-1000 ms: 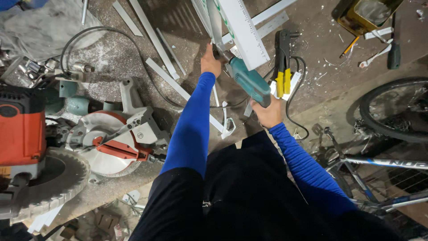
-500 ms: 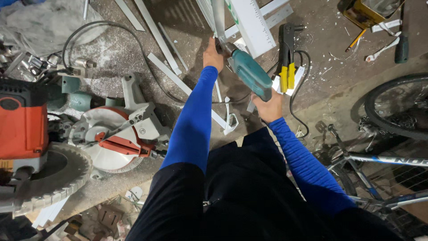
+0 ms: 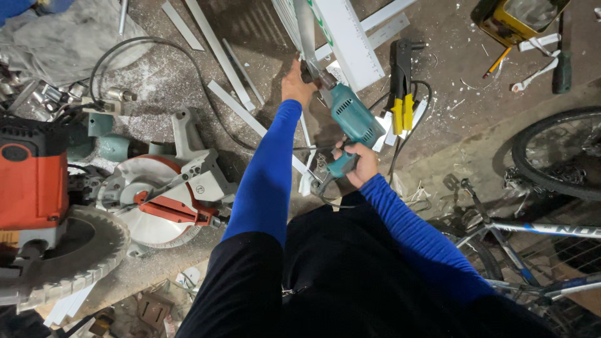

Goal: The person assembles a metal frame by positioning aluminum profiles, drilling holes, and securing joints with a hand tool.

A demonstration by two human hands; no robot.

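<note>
My right hand [image 3: 361, 164] grips the handle of a teal electric drill [image 3: 352, 122], whose nose points up against a white aluminium frame piece [image 3: 346, 36]. My left hand [image 3: 295, 83] is stretched forward on a blue sleeve and holds the edge of that frame right beside the drill's tip. The drill's black cord [image 3: 325, 188] loops below the handle. The bit itself is hidden between hand and frame.
An orange and grey mitre saw [image 3: 94, 194] fills the left. White aluminium strips [image 3: 219, 59] lie on the dusty floor. A hand riveter with yellow grips [image 3: 402, 94] lies right of the drill. A bicycle [image 3: 551, 188] stands at the right, a yellow box [image 3: 519, 19] at the top right.
The view has shifted slightly; the drill and both hands stay pressed at the frame, with the drill a little closer in to the frame edge.
</note>
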